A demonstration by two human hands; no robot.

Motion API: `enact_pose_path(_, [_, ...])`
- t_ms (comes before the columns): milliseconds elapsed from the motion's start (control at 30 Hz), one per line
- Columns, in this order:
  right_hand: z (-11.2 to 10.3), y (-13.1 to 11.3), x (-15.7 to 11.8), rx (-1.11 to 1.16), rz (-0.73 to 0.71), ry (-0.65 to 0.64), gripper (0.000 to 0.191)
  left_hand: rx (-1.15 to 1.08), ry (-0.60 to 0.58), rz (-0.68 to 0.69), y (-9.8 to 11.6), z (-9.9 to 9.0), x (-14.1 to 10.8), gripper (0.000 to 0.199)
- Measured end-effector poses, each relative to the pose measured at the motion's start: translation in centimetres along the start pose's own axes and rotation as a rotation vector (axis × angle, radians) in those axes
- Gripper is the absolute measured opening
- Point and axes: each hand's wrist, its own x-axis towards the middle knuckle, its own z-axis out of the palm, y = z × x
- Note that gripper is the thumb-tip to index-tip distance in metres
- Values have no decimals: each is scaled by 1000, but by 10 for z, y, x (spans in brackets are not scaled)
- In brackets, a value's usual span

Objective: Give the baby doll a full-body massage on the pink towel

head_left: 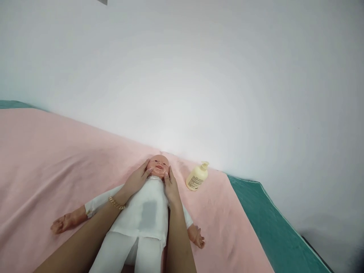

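A baby doll (129, 218) in white cloth clothes lies on its back on a pink sheet (227, 227), face up, arms spread to both sides. A grey square patch (148, 215) marks its front. Cupped against one side of the doll's head (158, 163) is my left hand (137, 181), its fingers along the cheek. My right hand (172, 186) presses on the other cheek, so the head is held between both palms. My left wrist wears a beaded bracelet (116, 203). The back of the doll's head is hidden.
To the right of the doll's head, a pale yellow pump bottle (197, 176) stands on the pink sheet. Green cover (264, 212) shows beyond the sheet at the right and far left. A white wall (182, 76) rises directly behind the bed.
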Motion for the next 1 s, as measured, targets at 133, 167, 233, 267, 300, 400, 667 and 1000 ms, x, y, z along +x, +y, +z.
enact_pose_path(133, [1,-2,0,31,1,-1,88,-31,14,-21,-5,2,1,75])
enact_pose_path(167, [2,-3,-1,40,-1,5,87,-43,18,-20,-6,2,0,75])
enact_pose_path(233, [3,-7,-2,44,4,16,86,-53,22,-20,-4,2,0,76])
enact_pose_path(267, [3,-9,-3,31,12,21,87,-47,17,-28,-3,2,-1,76])
enact_pose_path(300, [3,-11,-4,8,23,25,87,-33,7,-43,0,1,-2,76])
enact_pose_path(400, [4,-14,-6,-82,56,29,91,3,-20,-99,10,-3,-4,78])
enact_pose_path(667, [8,-7,-1,-153,21,22,95,-21,-14,-86,13,-3,-5,81])
enact_pose_path(1000, [2,18,12,-86,-10,36,93,22,-15,-45,14,-5,-6,69])
